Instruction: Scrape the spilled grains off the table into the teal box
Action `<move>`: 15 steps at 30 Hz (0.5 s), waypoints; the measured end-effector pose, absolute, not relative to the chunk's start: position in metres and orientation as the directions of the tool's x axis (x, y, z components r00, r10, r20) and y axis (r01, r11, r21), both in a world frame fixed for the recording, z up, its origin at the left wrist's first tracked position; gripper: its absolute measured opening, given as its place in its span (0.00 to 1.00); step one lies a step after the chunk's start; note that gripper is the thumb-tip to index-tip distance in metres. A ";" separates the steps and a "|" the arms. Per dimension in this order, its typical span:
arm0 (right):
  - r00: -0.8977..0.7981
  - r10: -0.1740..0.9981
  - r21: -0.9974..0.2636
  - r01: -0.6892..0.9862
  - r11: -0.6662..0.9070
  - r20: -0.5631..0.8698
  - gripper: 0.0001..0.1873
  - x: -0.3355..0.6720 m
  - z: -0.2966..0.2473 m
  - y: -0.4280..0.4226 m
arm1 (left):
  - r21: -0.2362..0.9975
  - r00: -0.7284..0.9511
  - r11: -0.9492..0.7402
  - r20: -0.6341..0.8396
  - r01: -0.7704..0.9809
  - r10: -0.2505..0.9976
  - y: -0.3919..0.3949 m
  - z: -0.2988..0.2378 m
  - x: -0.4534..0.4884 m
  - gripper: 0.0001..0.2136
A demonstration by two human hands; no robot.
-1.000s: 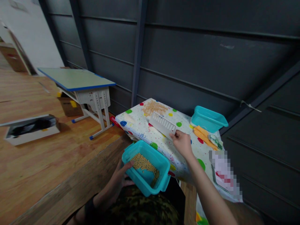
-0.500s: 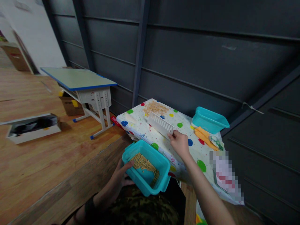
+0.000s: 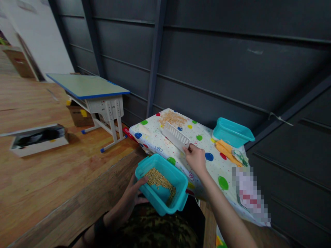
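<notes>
My left hand (image 3: 136, 193) grips the near-left rim of a teal plastic tub (image 3: 178, 168), thumb over the edge and fingers underneath. Yellowish soybeans (image 3: 158, 179) cover part of its bottom. The tub is held low, just in front of the table's near edge. My right hand (image 3: 196, 156) is closed on the right end of a white slotted plastic basket (image 3: 177, 137), tipped on its side above the table. Beyond the basket, a spread of pale, tan grains or beans (image 3: 172, 119) lies on the balloon-print tablecloth (image 3: 152, 137); their kind is too small to make out.
A second teal tub (image 3: 231, 132) stands at the table's far right. Beside it lie an orange cloth (image 3: 227, 151) and a small green-and-white item (image 3: 240, 156). A blurred-out packet (image 3: 250, 196) is nearer. Left are a desk (image 3: 89, 84) and an open white box (image 3: 40, 141).
My right hand and the white basket have shifted slightly to the left. The left hand and the tub of soybeans hold the same place.
</notes>
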State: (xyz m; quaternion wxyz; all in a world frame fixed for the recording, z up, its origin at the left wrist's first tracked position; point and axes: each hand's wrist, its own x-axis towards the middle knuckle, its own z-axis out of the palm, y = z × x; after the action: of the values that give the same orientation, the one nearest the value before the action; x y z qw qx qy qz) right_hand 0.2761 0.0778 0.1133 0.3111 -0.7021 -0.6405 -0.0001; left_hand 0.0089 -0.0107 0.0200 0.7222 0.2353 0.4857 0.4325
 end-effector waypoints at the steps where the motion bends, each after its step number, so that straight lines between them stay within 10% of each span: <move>1: 0.175 0.900 -0.439 0.898 0.019 0.398 0.16 0.275 0.113 0.078 | 0.760 0.158 0.516 -0.497 -0.395 0.853 -0.011 0.020 0.009 0.46; 15: 0.153 0.918 -0.495 0.867 0.053 0.366 0.18 0.271 0.119 0.078 | 0.780 0.165 0.495 -0.470 -0.383 0.867 -0.011 0.019 0.007 0.40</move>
State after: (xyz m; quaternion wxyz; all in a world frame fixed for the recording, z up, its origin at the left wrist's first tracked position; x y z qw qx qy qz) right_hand 0.2707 0.0778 0.1190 0.3231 -0.6870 -0.6497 0.0390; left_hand 0.0073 -0.0115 0.0189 0.7200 0.2529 0.4789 0.4340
